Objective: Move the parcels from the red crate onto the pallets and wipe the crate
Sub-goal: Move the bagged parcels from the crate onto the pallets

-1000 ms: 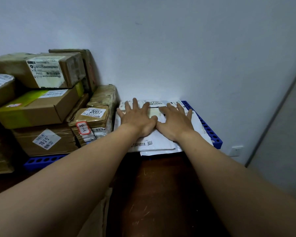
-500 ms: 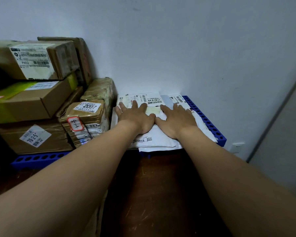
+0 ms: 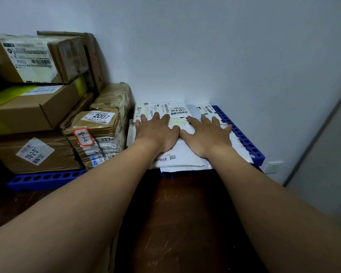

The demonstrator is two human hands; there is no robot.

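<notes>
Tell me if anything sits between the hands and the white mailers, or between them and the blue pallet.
Nothing visible does. The left hand and right hand lie flat directly on the white mailers, which already rest on the blue pallet.

Both arms stretched forward, left hand [image 3: 158, 133] and right hand [image 3: 207, 136] flat, palms down, thumbs touching

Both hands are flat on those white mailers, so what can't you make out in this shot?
Red crate: nowhere in the head view, outside the frame.
White mailers: their count, since the left hand and right hand cover the stack's middle.
Blue pallet: its top under the mailers is hidden.
Cardboard boxes: cut off by the left edge.
Label: fine print too small.
</notes>
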